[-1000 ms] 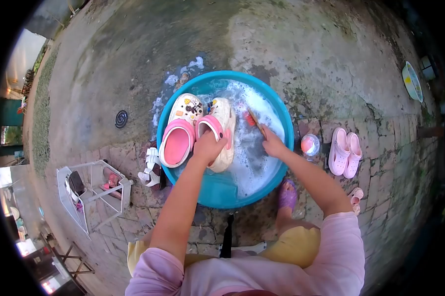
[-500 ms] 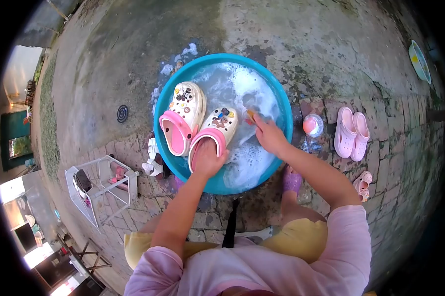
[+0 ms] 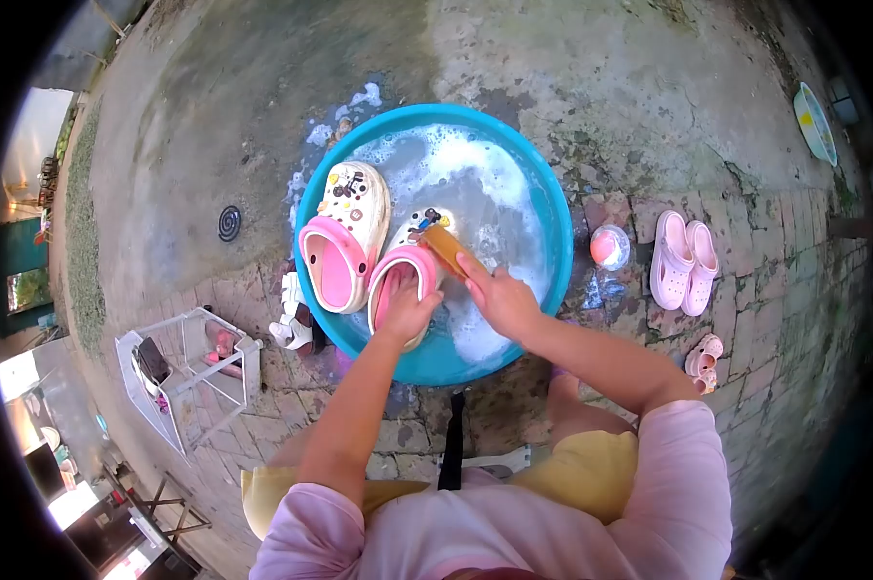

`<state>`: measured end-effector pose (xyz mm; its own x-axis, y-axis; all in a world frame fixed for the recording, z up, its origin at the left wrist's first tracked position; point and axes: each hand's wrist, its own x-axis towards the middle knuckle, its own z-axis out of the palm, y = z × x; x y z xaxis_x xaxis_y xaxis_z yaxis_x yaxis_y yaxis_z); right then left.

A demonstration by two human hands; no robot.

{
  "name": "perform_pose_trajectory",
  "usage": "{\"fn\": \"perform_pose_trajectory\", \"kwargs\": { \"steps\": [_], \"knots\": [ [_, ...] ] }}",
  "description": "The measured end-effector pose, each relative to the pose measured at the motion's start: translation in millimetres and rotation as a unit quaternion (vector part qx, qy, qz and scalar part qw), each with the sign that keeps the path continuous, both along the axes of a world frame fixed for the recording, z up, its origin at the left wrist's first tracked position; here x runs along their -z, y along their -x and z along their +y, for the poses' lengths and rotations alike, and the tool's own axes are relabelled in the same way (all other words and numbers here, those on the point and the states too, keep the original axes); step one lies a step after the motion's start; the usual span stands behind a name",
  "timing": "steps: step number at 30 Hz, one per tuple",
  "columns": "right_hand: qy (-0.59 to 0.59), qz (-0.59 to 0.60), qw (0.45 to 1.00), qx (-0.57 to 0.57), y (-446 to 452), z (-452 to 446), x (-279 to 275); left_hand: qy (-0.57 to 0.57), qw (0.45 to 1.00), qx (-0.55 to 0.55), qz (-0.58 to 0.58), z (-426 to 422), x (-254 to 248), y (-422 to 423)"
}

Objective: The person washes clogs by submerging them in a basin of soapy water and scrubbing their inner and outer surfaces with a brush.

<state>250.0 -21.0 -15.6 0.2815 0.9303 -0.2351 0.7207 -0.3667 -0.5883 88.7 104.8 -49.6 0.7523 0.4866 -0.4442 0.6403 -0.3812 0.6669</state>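
A teal basin [image 3: 559, 198] holds soapy water and two cream clogs with pink rims and small charms. My left hand [image 3: 409, 311] has its fingers inside the opening of the right-hand clog [image 3: 405, 237], thumb on the rim, and grips it. In my right hand [image 3: 504, 302] is an orange-brown scrub brush [image 3: 442, 249], lying across that clog's charm-covered upper. Its bristles are hidden. The other cream clog [image 3: 356, 208] leans against the basin's left side, touched by neither hand.
Right of the basin stand a clear container with something pink-orange [image 3: 610, 248], pink clogs [image 3: 687, 263] and small shoes [image 3: 704, 363]. On the left are white sandals [image 3: 291, 314], an overturned white stool [image 3: 190, 377] and a black coil [image 3: 229, 223]. A shallow basin [image 3: 815, 124] sits far right.
My right hand has brought the brush from the foamy water leftward onto the clog. My left hand stays in the same clog. The whole view has shifted slightly.
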Motion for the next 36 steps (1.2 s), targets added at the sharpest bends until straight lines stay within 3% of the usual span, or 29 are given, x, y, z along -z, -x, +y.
{"fn": "perform_pose_trajectory", "kwargs": {
  "steps": [3,10,13,15,18,19,21,22,24,27,28,29,30,35,36],
  "knots": [
    [0.036,0.095,0.995,0.011,17,-15,-5,-0.035,0.999,0.008,0.001,-7,-8,4],
    [-0.052,-0.020,0.998,0.029,0,45,20,-0.062,0.996,-0.053,-0.021,-6,-1,-1],
    [-0.004,0.051,0.999,0.017,13,-8,-5,-0.044,0.996,-0.063,-0.033,-4,1,-3],
    [0.040,0.169,0.985,0.023,13,-34,-10,-0.042,0.998,-0.053,-0.018,-4,0,2],
    [0.016,0.187,0.982,-0.028,1,-70,-5,-0.047,0.992,-0.110,-0.041,-4,5,0],
    [0.014,0.188,0.982,-0.025,-4,-64,-17,-0.048,0.992,-0.107,-0.039,-3,2,-3],
    [-0.077,0.065,0.990,0.100,-23,-53,-35,-0.012,0.988,-0.140,-0.067,-5,-4,-4],
    [-0.076,0.067,0.990,0.103,-31,-49,-29,-0.021,0.990,-0.125,-0.065,-1,2,-2],
    [0.067,0.002,0.997,0.031,-47,-40,-16,0.017,0.988,-0.138,-0.074,-5,-6,-2],
    [-0.024,0.038,0.996,0.076,-41,-32,-33,0.104,0.970,-0.213,-0.057,-6,-32,-14],
    [-0.025,0.041,0.996,0.075,-38,-29,-33,0.242,0.882,-0.367,-0.172,-4,-23,-17],
    [-0.060,0.098,0.991,0.065,-36,-28,-33,0.365,0.736,-0.497,-0.279,-2,-14,-19],
    [-0.095,0.153,0.982,0.055,-34,-26,-32,0.335,0.751,-0.525,-0.219,0,-22,-27],
    [-0.096,0.268,0.957,0.048,-31,-45,-35,0.402,0.722,-0.522,-0.210,-12,-21,-38],
    [-0.130,0.288,0.947,0.058,-36,-53,-39,0.359,0.745,-0.523,-0.205,-22,-35,-41]
  ]
}}
